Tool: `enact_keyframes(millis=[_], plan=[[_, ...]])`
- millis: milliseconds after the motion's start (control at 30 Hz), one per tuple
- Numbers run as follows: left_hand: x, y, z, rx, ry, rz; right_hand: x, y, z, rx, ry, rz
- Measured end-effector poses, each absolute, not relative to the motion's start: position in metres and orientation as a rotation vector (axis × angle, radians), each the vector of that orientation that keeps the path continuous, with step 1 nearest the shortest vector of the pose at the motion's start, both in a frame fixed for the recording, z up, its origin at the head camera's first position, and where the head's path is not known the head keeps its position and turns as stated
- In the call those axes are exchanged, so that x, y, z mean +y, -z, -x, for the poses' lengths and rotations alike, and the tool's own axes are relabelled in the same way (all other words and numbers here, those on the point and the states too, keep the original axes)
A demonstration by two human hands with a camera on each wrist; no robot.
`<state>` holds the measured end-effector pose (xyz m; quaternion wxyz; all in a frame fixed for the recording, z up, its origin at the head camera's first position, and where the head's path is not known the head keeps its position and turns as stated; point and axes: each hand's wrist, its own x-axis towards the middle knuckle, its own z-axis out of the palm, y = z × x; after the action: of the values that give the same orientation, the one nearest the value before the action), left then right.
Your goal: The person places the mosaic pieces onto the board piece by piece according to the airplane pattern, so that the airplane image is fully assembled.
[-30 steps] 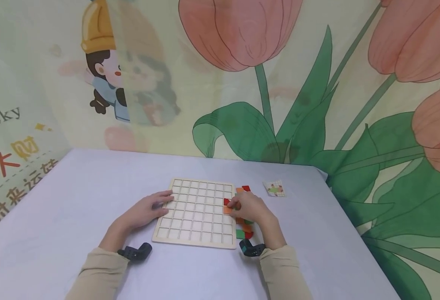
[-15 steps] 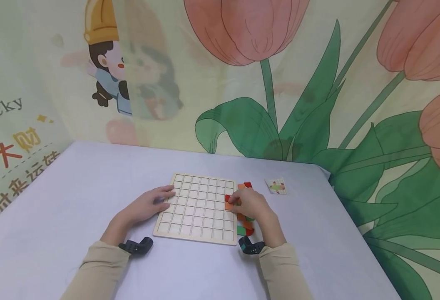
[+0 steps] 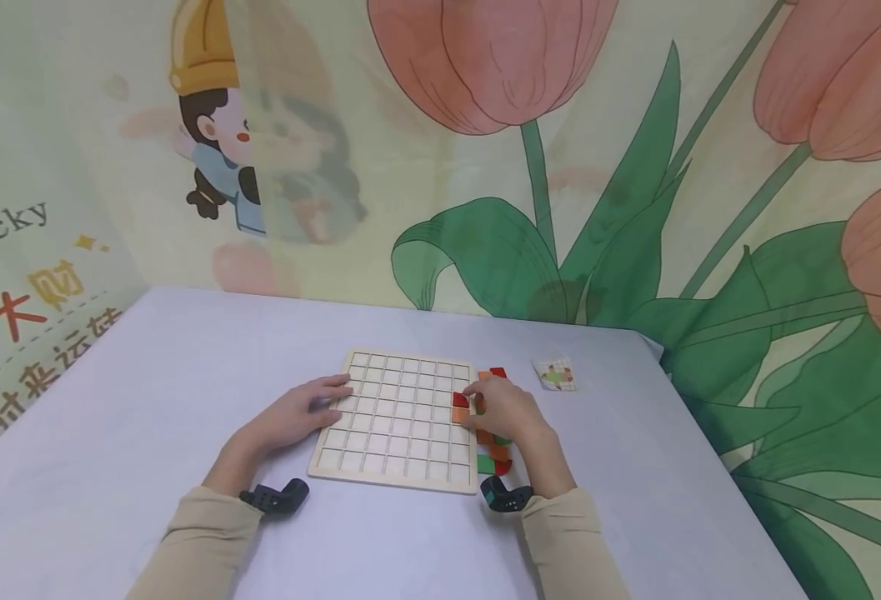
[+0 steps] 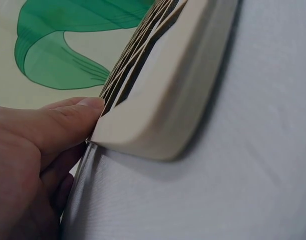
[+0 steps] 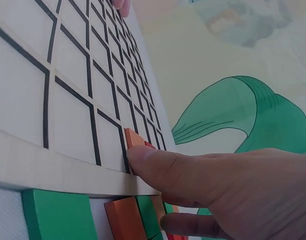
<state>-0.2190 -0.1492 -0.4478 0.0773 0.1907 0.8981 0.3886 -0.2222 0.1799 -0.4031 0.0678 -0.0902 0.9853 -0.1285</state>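
Observation:
A pale wooden grid board (image 3: pixel 392 482) lies flat on the table, many square cells framed by thin ridges. My left hand (image 3: pixel 287 417) rests at its left edge, thumb and fingertips against the rim; the left wrist view has a fingertip on the frame (image 4: pixel 138 125). At the right side, a red tile (image 3: pixel 459 400) and an orange tile (image 3: pixel 460 414) sit in neighbouring cells. My right hand (image 3: pixel 511 412) reaches over them from the right, index fingertip beside the red tile and thumb touching the orange tile (image 5: pixel 134 136), with space between the two digits. Its other fingers are partly hidden.
Loose tiles lie along the board's right side, partly under my right hand, among them a green tile (image 3: pixel 486 464) and a red piece (image 3: pixel 503 467). A small card (image 3: pixel 557 375) with a coloured grid picture lies farther back. A printed curtain (image 3: pixel 320 275) hangs behind the table.
My right index finger has moved up and away from the thumb, so more of the red tile shows. The left hand stays on the board's edge.

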Motion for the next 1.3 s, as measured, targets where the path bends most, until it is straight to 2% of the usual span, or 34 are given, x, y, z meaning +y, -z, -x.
enact_keyframes(millis=[467,933,1300], plan=[[-0.15,0.445,0.217,2.706,-1.137,-0.542,0.187,0.406,0.226,2.945,0.509,0.275],[-0.146,0.445,0.219,2.712,-1.14,-0.557,0.247,0.417,0.241,2.943,0.762,0.055],[-0.146,0.448,0.22,2.701,-1.159,-0.552,0.241,0.43,0.246,2.976,0.765,0.104]])
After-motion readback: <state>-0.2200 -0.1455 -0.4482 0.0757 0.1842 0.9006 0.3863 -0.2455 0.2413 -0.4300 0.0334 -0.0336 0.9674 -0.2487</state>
